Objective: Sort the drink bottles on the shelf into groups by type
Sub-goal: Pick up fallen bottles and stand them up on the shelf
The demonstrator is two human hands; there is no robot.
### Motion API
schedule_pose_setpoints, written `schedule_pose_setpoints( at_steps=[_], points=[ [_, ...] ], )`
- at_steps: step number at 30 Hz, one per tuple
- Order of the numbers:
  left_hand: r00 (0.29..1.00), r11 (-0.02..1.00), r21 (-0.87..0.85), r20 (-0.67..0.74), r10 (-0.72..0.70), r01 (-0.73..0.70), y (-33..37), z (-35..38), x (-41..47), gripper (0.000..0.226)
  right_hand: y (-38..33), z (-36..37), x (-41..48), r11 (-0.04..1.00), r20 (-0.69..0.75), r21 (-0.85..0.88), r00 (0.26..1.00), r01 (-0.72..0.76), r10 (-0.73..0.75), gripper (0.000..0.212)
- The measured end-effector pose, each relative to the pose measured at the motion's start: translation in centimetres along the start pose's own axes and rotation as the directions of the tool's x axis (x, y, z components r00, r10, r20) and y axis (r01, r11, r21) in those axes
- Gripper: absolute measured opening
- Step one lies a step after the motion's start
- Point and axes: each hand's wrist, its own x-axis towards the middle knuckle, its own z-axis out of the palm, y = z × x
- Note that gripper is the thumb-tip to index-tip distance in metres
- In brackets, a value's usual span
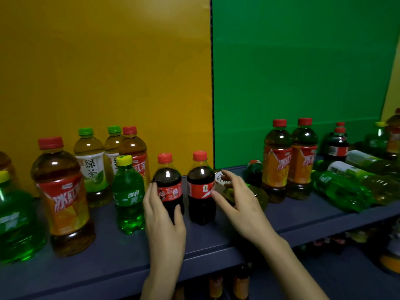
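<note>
Two cola bottles are positioned upright, side by side, at the middle of the blue-grey shelf (108, 256).

1. The left cola bottle (167, 187) is gripped by the left hand (164, 215). The fingers are curled round its left side and the thumb is pressed against its front, below the red label.
2. The right cola bottle (201, 189) is touched at its label edge by the thumb tip of the right hand (236, 202). The fingers of this hand are spread wide and are not wrapped round anything.
3. A lying bottle (257, 193) with yellowish liquid and a white label is located just behind the right hand. Contact with the fingers cannot be determined.

To the left of the cola pair, a green soda bottle (128, 191) with a yellow cap, a large iced tea bottle (62, 195) and green tea bottles (91, 165) are placed upright before the yellow panel (108, 61). To the right, before the green panel (303, 61), two iced tea bottles (277, 159) are placed upright and touching, and green bottles (339, 189) are laid on their sides.
</note>
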Motion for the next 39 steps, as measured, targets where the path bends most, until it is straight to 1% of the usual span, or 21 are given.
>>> schedule_pose_setpoints(
  at_steps=[2, 3, 4, 5, 7, 9, 11, 13, 15, 17, 19, 21, 23, 25, 28, 30, 33, 35, 37, 39],
  points=[
    [0.981, 0.990, 0.009, -0.137, 0.138, -0.138, 1.1, -0.2, -1.0, 0.042, 0.3, -1.3, -0.3, 0.999, -0.031, -0.012, 0.999, 0.032, -0.032, 0.040],
    [0.967, 0.979, -0.003, -0.158, 0.201, -0.204, 1.9, 0.2, -1.4, 0.033, 0.9, -2.3, -0.3, 0.998, -0.050, -0.030, 0.997, 0.052, -0.053, 0.033],
    [0.959, 0.967, -0.030, -0.144, 0.245, -0.252, 2.7, 0.8, -1.6, 0.027, 1.6, -3.3, -0.2, 0.996, -0.074, -0.059, 0.994, 0.071, -0.075, 0.027],
    [0.958, 0.959, -0.066, -0.101, 0.267, -0.275, 3.5, 1.6, -1.8, 0.023, 2.3, -4.3, -0.1, 0.993, -0.096, -0.082, 0.991, 0.085, -0.093, 0.023],
    [0.960, 0.955, -0.106, 0.025, 0.281, -0.276, 5.1, 3.5, -1.9, 0.018, 3.7, -6.4, 0.4, 0.990, -0.125, -0.098, 0.986, 0.099, -0.111, 0.019],
    [0.958, 0.969, -0.073, 0.149, 0.246, -0.238, 6.4, 5.6, -2.0, 0.013, 4.9, -8.3, 1.0, 0.989, -0.123, -0.095, 0.984, 0.114, -0.125, 0.017],
    [0.963, 0.986, 0.008, 0.214, 0.161, -0.167, 7.5, 7.9, -1.7, 0.019, 6.0, -9.8, 1.6, 0.990, -0.086, -0.065, 0.988, 0.125, -0.131, 0.018],
    [0.961, 0.986, 0.153, 0.275, 0.022, -0.066, 8.3, 10.1, -0.9, 0.037, 6.9, -10.7, 2.3, 0.990, -0.037, -0.028, 0.990, 0.137, -0.138, 0.022],
    [0.914, 0.934, 0.356, 0.365, -0.176, 0.037, 8.7, 12.1, 0.5, 0.055, 7.6, -10.5, 2.9, 0.991, 0.029, 0.019, 0.990, 0.136, -0.136, 0.028],
    [0.836, 0.869, 0.474, 0.414, -0.362, 0.142, 8.8, 13.6, 2.1, 0.069, 8.2, -9.6, 3.6, 0.992, 0.134, 0.089, 0.986, 0.085, -0.096, 0.036],
    [0.755, 0.815, 0.523, 0.423, -0.502, 0.248, 8.7, 14.7, 3.7, 0.086, 8.5, -8.4, 4.4, 0.985, 0.232, 0.171, 0.972, -0.006, -0.034, 0.045],
    [0.673, 0.770, 0.545, 0.435, -0.599, 0.333, 8.2, 15.2, 4.9, 0.096, 8.3, -7.2, 5.2, 0.961, 0.285, 0.255, 0.958, -0.109, 0.033, 0.054],
    [0.603, 0.743, 0.519, 0.452, -0.658, 0.422, 7.6, 15.7, 5.6, 0.097, 8.3, -6.1, 6.0, 0.938, 0.314, 0.294, 0.945, -0.185, 0.088, 0.061],
    [0.573, 0.740, 0.453, 0.469, -0.672, 0.498, 7.2, 16.0, 5.6, 0.098, 8.6, -5.3, 6.6, 0.933, 0.299, 0.285, 0.945, -0.221, 0.132, 0.066],
    [0.584, 0.744, 0.297, 0.473, -0.659, 0.599, 6.8, 15.9, 5.1, 0.097, 9.1, -4.8, 7.0, 0.945, 0.231, 0.247, 0.960, -0.215, 0.158, 0.067],
    [0.605, 0.755, 0.233, 0.476, -0.638, 0.613, 6.5, 15.8, 4.9, 0.092, 9.4, -4.7, 7.2, 0.950, 0.195, 0.227, 0.966, -0.215, 0.172, 0.067],
    [0.629, 0.768, 0.195, 0.471, -0.619, 0.610, 6.3, 15.9, 4.8, 0.088, 9.9, -4.6, 7.7, 0.955, 0.148, 0.179, 0.966, -0.237, 0.212, 0.064],
    [0.647, 0.776, 0.176, 0.459, -0.609, 0.606, 6.1, 16.0, 4.9, 0.078, 10.3, -4.4, 8.3, 0.957, 0.135, 0.131, 0.961, -0.257, 0.239, 0.062],
    [0.675, 0.787, 0.163, 0.430, -0.599, 0.595, 6.0, 16.1, 5.0, 0.066, 10.4, -4.1, 9.0, 0.960, 0.133, 0.063, 0.955, -0.274, 0.264, 0.061],
    [0.706, 0.799, 0.167, 0.389, -0.592, 0.578, 5.8, 16.2, 5.1, 0.064, 10.4, -3.8, 9.9, 0.956, 0.124, -0.040, 0.948, -0.291, 0.293, 0.062]
  ],
)
